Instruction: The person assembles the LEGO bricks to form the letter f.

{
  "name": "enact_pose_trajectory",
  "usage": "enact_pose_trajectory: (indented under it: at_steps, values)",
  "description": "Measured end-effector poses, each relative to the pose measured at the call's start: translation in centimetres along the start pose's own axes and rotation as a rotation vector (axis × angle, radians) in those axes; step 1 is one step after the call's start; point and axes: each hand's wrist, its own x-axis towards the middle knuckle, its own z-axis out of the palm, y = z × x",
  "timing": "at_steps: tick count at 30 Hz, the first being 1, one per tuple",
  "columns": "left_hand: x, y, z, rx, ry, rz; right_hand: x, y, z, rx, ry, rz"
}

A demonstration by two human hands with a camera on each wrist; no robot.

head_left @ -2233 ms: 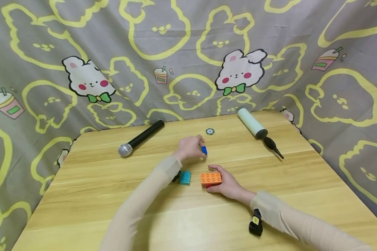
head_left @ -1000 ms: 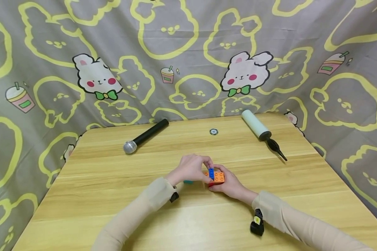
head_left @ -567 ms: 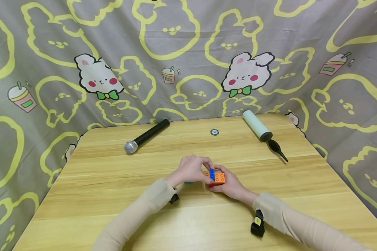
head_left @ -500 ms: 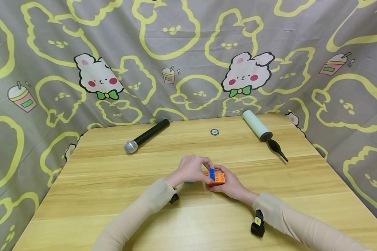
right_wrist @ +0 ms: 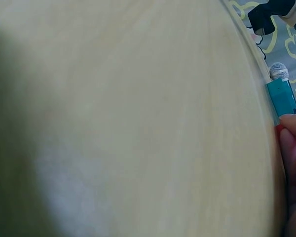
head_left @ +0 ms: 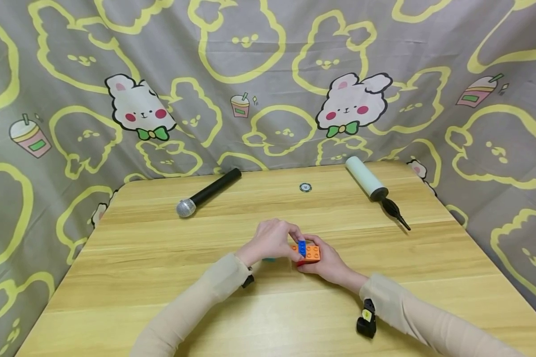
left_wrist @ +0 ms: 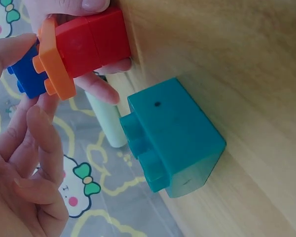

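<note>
Our left hand (head_left: 270, 239) pinches blue studded plastic brick (left_wrist: 29, 74) atop flat orange studded plastic brick (left_wrist: 56, 61); right hand (head_left: 327, 263) grips red plastic blocks (left_wrist: 96, 39) beneath, mid-bench (head_left: 277, 312). Likely light, stiff, slick; we'd hold sides.

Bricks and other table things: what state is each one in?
Red part: upright, gripped by right hand
Orange brick: atop the red part
Blue brick: on orange, pinched by left hand; fully seated, unclear
Teal brick: studs up, standing alone
Microphone: lying down
Chip: lying flat
Hand pump: lying down
</note>
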Motion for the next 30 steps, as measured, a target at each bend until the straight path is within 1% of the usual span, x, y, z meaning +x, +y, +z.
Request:
enact_pose_trajectory:
  at_steps: [2,9,13,18,22,27,30]
  values:
    - [0.02,0.01,-0.03,-0.006,-0.004,-0.005,-0.06,-0.04,-0.01,0.001,0.000,0.001]
    - [0.01,-0.07,0.18,0.020,-0.013,-0.014,-0.11,-0.08,-0.07,0.001,-0.004,-0.005]
    - [-0.02,-0.06,0.22,0.039,-0.008,0.001,-0.08,-0.05,-0.06,0.003,0.002,-0.004]
    - [-0.15,0.08,0.33,0.089,0.001,0.025,-0.08,0.09,-0.03,0.005,-0.006,-0.008]
    - [-0.26,0.10,0.60,0.093,0.013,0.032,-0.14,0.19,-0.03,-0.010,0.001,0.002]
    - [-0.42,0.07,0.71,0.054,0.017,-0.012,-0.06,0.23,0.06,-0.021,0.012,0.000]
    - [-0.49,0.11,0.69,0.050,0.011,-0.035,-0.05,0.19,0.16,-0.023,0.015,-0.007]
